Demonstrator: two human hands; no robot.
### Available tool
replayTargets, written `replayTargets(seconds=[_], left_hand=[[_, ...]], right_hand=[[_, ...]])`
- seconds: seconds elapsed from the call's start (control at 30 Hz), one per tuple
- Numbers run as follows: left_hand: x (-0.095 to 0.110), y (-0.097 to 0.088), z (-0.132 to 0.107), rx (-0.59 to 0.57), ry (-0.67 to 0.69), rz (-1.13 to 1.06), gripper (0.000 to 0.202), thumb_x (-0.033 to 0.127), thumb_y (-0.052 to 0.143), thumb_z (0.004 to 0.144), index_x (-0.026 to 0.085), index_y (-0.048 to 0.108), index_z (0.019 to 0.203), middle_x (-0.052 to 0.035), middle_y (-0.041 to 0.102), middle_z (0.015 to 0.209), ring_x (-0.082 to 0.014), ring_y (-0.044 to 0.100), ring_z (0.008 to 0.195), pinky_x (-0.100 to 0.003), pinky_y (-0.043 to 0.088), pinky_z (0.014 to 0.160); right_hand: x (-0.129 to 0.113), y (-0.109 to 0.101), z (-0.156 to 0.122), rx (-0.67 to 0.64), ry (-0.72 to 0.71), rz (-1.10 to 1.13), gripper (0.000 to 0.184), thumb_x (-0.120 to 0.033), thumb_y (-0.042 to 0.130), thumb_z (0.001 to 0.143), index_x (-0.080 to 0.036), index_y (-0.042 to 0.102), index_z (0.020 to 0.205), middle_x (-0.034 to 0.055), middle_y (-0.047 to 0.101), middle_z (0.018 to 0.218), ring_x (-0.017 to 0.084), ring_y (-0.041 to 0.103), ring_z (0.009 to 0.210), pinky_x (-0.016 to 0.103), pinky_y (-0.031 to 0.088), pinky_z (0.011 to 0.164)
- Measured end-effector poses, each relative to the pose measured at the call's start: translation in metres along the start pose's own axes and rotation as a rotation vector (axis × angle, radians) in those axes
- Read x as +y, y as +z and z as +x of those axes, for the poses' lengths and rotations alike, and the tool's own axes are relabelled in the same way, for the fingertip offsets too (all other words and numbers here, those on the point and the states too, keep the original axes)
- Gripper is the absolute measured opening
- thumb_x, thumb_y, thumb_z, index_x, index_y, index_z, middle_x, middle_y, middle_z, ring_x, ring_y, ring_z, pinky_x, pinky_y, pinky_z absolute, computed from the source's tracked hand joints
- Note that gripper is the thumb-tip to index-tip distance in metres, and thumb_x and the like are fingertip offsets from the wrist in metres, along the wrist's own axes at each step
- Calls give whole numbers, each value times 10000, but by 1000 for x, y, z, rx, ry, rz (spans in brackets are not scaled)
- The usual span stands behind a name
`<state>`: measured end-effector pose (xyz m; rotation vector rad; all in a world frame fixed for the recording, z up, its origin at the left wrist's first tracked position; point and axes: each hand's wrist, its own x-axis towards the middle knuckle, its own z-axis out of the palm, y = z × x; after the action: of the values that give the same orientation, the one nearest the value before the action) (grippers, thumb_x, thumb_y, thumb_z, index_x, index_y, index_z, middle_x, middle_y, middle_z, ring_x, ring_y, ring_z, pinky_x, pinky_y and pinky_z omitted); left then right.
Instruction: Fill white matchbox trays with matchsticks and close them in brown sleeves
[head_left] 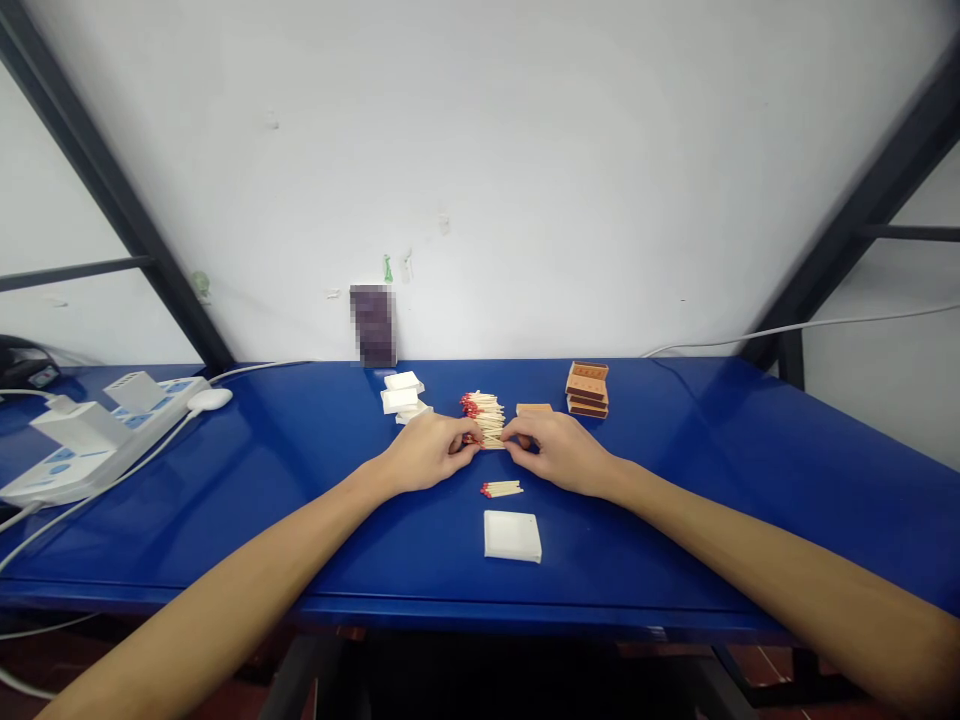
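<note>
A pile of red-tipped matches (485, 413) lies in the middle of the blue table (300, 480). My left hand (427, 452) and my right hand (556, 450) rest on the table at the pile's near edge, one on each side, fingertips pinched on a few matches there. Just in front of my hands lies a small bunch of matches (502, 489), and nearer still a white matchbox tray (512, 535). A brown box piece (534, 409) peeks out behind my right hand.
Several white trays (403, 395) are stacked left of the pile. Brown matchbox sleeves (587, 389) are stacked to the right. A power strip with plugs (90, 435) and white cables lies at the far left. A dark blurred object (373, 325) stands against the wall.
</note>
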<state>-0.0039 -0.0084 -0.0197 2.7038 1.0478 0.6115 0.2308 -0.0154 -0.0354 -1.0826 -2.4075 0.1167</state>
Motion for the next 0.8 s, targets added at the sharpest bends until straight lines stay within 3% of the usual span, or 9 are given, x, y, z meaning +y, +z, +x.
replayTargets(seconds=[0.57, 0.8], left_hand=[[2, -8, -5, -34, 50, 78, 143, 190, 559, 876, 200, 678, 955, 56, 549, 573, -106, 506, 548, -229, 325, 579], [1, -8, -5, -52, 78, 78, 183, 151, 546, 853, 199, 673, 975, 61, 547, 567, -107, 504, 541, -232, 343, 597]], right_hand=[[-1, -3, -3, -6, 43, 49, 130, -297, 598, 888, -219, 696, 920, -11, 602, 695, 124, 515, 617, 254, 339, 567], [0, -4, -4, -11, 41, 62, 83, -243, 606, 866, -204, 678, 849, -9, 611, 705, 120, 501, 614, 252, 345, 573]])
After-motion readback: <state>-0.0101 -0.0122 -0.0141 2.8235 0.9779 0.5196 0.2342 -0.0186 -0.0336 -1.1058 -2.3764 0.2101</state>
